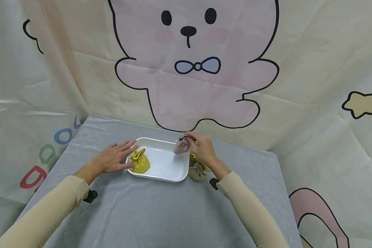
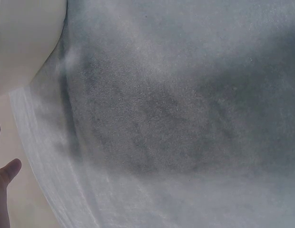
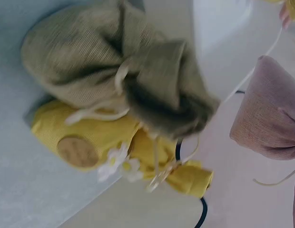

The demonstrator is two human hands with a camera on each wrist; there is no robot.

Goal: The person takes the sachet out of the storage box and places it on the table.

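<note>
My right hand pinches a dusty-pink drawstring pouch by its gathered neck, over the right end of a white tray. In the right wrist view that pink pouch hangs at the right edge. My left hand, fingers extended, rests at the tray's left rim. Close by its thumb, a yellow pouch sits inside the tray at the left. Under my right hand, just outside the tray, lie an olive-brown pouch and a yellow pouch with white flowers and a round tan patch.
A grey cloth covers the table. Behind it hangs a cream curtain with a large pink bear print, and more printed curtain lines both sides. The left wrist view shows mostly cloth, with the white tray's wall at its corner.
</note>
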